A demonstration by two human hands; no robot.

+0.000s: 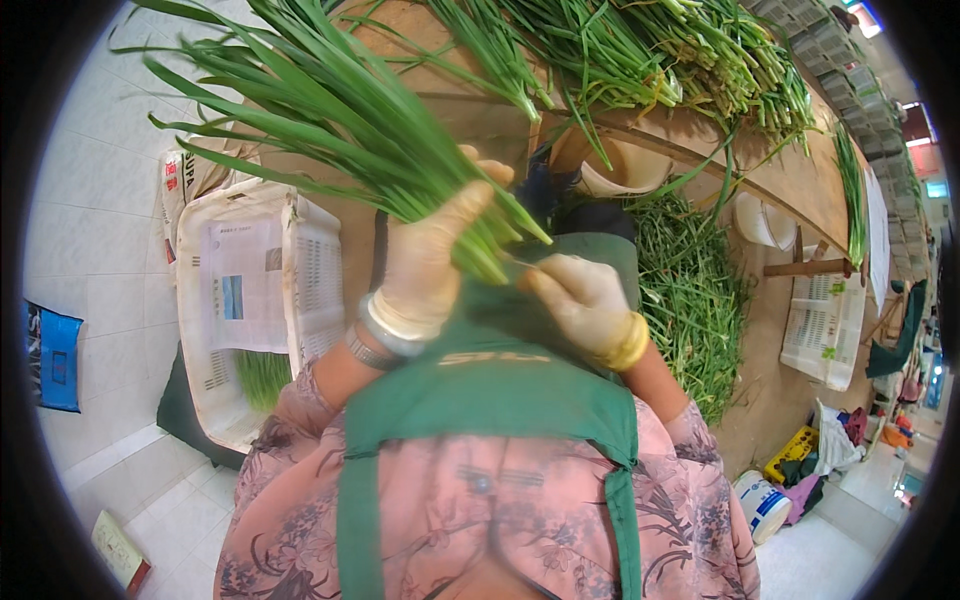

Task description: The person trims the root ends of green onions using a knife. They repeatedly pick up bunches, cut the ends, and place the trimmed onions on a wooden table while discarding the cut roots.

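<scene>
A brown wooden surface [770, 190] stands over brown flooring [765, 350]. Pale tiles [110, 190] spread to the left of the surface; small bright patches of light [936, 188] show beyond its right end.

**Printed Matter in My Field of View**

1. Sack [178, 190], to my left, behind the crate: large dark capitals stand beside red characters on a pale ground.
2. Paper sheet [245, 265], inside the white crate [196, 360]: a dark heading line runs along the top. A column of green characters stands left of a blue picture. The smaller print is too fine to read.
3. Apron [490, 400], on my body: a pale yellow mark crosses the front, blurred past reading.
4. Blue bag [58, 358], far left: pale print, too small to read.
5. White bucket [762, 508], lower right: blue markings, unreadable from my position.
</scene>
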